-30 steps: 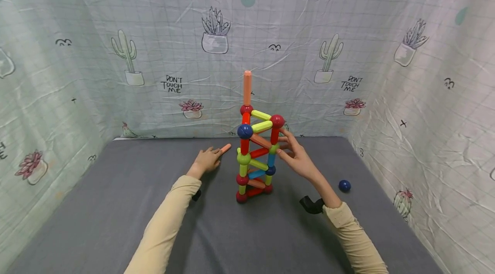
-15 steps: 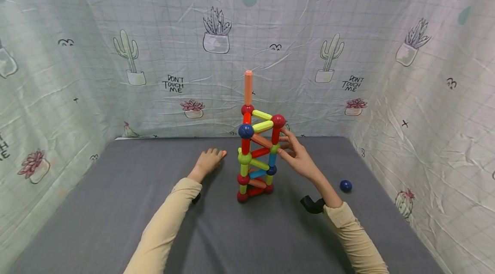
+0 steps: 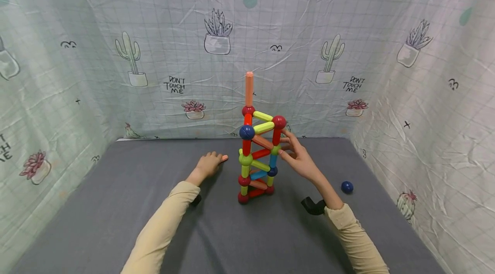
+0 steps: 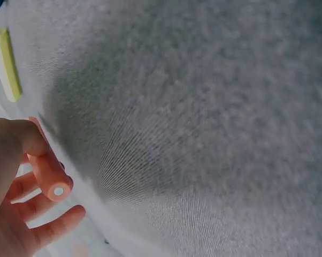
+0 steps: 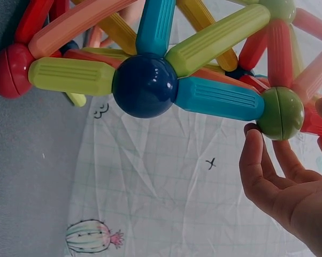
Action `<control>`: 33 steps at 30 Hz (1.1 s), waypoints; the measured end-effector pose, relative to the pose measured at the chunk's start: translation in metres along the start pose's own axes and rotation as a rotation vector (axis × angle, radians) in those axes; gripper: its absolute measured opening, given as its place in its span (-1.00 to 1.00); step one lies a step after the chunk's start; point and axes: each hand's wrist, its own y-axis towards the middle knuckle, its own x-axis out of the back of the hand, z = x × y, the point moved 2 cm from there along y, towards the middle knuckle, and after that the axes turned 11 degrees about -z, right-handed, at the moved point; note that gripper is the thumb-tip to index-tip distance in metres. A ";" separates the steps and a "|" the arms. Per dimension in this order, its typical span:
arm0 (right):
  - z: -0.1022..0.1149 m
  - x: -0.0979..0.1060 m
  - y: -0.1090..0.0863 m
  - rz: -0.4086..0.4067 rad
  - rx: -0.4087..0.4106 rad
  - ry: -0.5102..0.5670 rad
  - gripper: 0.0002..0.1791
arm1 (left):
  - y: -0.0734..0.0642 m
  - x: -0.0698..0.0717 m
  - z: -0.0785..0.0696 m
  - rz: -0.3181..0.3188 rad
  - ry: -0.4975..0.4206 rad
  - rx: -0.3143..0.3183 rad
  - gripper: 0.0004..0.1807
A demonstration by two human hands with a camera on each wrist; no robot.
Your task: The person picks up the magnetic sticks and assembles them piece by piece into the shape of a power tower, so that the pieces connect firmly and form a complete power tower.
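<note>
A tower (image 3: 245,171) of coloured magnetic rods and balls stands upright mid-table, with an orange rod (image 3: 249,89) pointing up from its rear red ball (image 3: 248,111). My right hand (image 3: 299,160) holds the tower's right side; fingertips meet the green ball (image 5: 280,113), while other fingers lie near the red rod above it. Left of the tower, my left hand (image 3: 208,164) pinches another orange rod (image 4: 51,179) between thumb and fingers, low over the table. Its white-dotted end faces the left wrist camera. Part of that rod is hidden by the hand.
A loose blue ball (image 3: 347,187) lies on the grey table (image 3: 247,239), right of my right forearm. Behind hangs a cactus-print cloth (image 3: 166,50). A yellow-green rod (image 4: 7,64) shows at the left wrist view's edge.
My left hand closes over the orange rod that lay by its fingertips, and the rod's exposed end shifts slightly toward me. The right hand stays at the tower.
</note>
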 end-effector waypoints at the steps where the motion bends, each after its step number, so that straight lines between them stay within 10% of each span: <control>1: 0.000 0.000 0.000 0.000 0.005 0.001 -0.35 | 0.000 0.002 0.001 0.013 -0.031 0.024 -0.83; 16: 0.000 0.000 0.000 -0.008 0.057 0.004 -0.37 | -0.010 0.066 -0.004 -0.249 -0.411 0.088 -0.68; 26: 0.002 0.000 0.000 -0.001 0.000 0.000 -0.36 | 0.007 0.158 -0.034 -0.551 -0.824 0.134 -0.67; 33: 0.003 0.000 0.000 -0.007 -0.006 -0.021 -0.36 | 0.019 0.209 -0.056 -0.564 -1.063 0.123 -0.64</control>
